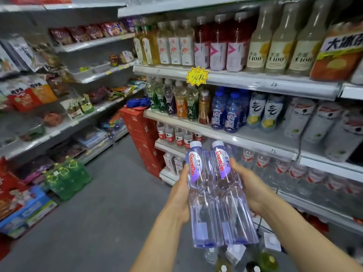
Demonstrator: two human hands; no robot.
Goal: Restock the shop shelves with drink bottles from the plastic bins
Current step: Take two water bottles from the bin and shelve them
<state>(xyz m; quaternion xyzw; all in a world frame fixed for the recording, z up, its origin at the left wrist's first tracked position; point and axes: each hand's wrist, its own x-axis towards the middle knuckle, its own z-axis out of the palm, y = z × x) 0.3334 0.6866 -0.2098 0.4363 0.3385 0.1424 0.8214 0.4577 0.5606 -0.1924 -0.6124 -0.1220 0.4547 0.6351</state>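
While the left hand [181, 190] grips the first bottle [198, 199], the right hand [250, 185] grips the second bottle [229, 195]. Both bottles touch between the hands.

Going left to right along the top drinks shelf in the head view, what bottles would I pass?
Yellow-green bottles → pale flamingo-label bottles → red bottles with pink-arrow labels → cloudy C100 bottles → big orange-label bottle.
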